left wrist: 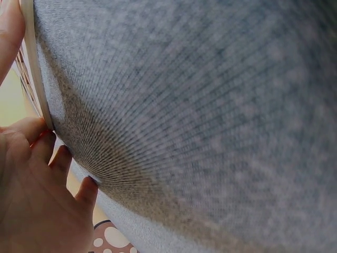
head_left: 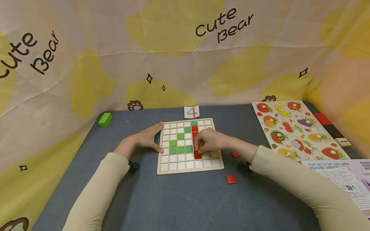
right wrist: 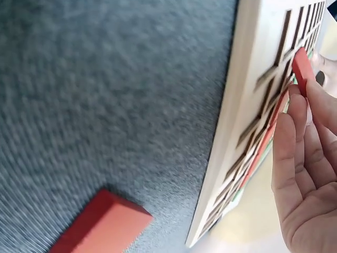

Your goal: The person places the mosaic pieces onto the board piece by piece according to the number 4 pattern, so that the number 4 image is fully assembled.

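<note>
A wooden grid board lies on the table, bearing white squares, several green tiles and a column of red tiles. At its left edge is my left hand, thumb and fingers spread and touching the frame. Over the red column, my right hand pinches a red tile between thumb and fingers, tilted close above the grid in the right wrist view. Part of the red column is hidden behind that hand. Two loose red tiles lie right of the board.
Behind the board lies a small pattern card with green and red squares. A green block sits at the back left. On the right are a fruit puzzle board, a red block and a printed box.
</note>
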### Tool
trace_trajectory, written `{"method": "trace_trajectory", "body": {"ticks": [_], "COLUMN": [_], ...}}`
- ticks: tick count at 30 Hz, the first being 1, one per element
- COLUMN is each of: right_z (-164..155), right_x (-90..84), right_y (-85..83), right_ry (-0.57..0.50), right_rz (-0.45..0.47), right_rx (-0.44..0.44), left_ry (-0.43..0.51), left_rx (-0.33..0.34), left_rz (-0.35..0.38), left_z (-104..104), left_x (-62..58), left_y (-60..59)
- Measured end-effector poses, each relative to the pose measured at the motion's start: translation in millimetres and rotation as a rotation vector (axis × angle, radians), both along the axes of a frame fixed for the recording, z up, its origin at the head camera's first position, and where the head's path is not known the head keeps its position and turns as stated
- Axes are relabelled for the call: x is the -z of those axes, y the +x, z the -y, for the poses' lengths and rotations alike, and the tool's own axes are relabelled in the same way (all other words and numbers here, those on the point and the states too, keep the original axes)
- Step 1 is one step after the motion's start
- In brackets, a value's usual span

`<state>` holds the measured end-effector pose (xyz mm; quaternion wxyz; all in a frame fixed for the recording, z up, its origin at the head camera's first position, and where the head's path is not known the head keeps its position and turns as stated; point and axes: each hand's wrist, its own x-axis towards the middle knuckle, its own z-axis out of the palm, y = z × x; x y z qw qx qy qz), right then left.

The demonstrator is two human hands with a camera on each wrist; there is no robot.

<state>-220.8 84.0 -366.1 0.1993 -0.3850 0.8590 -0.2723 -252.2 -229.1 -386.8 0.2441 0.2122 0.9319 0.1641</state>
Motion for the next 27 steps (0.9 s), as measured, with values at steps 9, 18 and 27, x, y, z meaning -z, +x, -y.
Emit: {"method": "trace_trajectory", "body": {"ticks": [9, 18, 27], "right_z": [1, -23, -72], "right_x": [4.6, -4.4, -9.3], "right_y": [2.4, -6.9, -14.8], "right_ry": [0.006, -0.013, 0.088], "right_rz": [-0.063, -0.057, 0.056], "right_rx": [-0.001, -0.019, -0.043], "left_ry": [-0.001, 0.0, -0.001], "left_rx": [-0.002, -0.001, -0.003], "left_rz": [-0.004, 0.003, 0.004], "left_z": [-1, -1, 1], "left_x": [-0.4, -3.1, -1.0], "left_y": [0.5, 2.3, 0.6]}}
